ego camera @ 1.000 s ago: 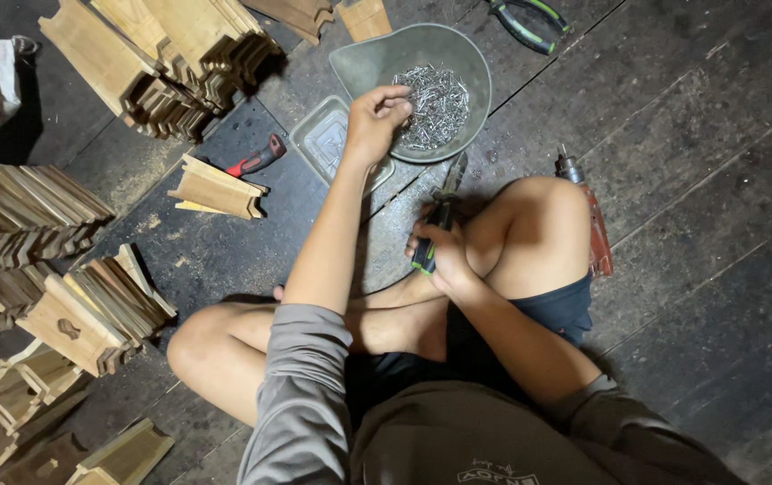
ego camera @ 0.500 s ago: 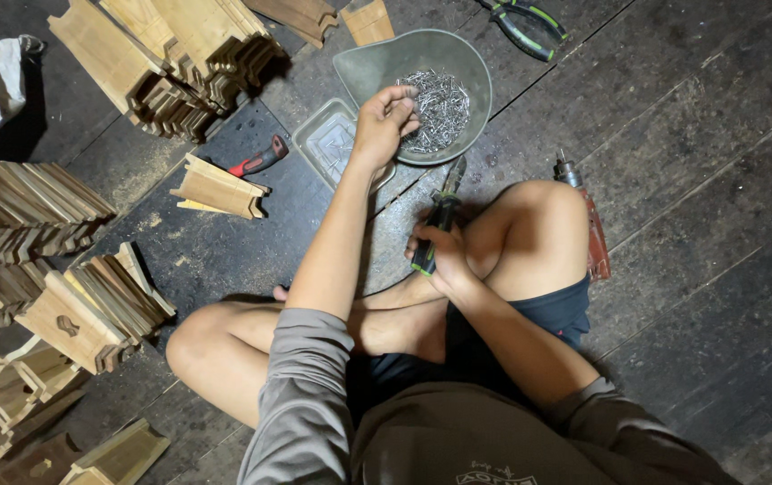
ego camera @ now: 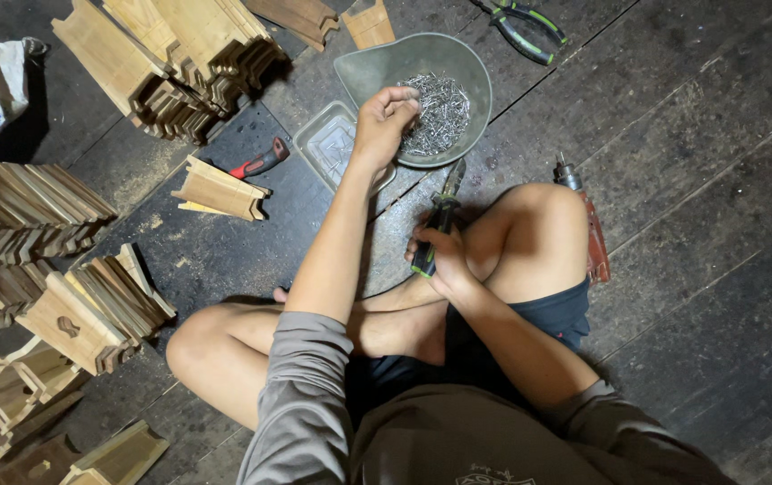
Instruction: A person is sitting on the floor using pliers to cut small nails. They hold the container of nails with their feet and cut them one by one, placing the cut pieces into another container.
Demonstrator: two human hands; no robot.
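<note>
I sit cross-legged on a dark plank floor. My left hand (ego camera: 381,121) reaches forward into a grey metal pan (ego camera: 386,63), its fingertips bunched in the pile of small metal nails (ego camera: 440,112) there. My right hand (ego camera: 444,265) rests against my right knee. It is closed around the black and green handle of a screwdriver (ego camera: 440,216), whose shaft points up toward the pan.
A clear plastic tray (ego camera: 327,139) lies left of the pan, beside a red-handled tool (ego camera: 260,162). Green pliers (ego camera: 520,22) lie at the top and a red drill (ego camera: 591,224) by my right knee. Stacks of shaped wooden pieces (ego camera: 170,54) crowd the left, one assembled piece (ego camera: 220,190) apart.
My left hand stays in the pan, with its fingers shifting slightly among the nails. The right hand and the screwdriver have kept still.
</note>
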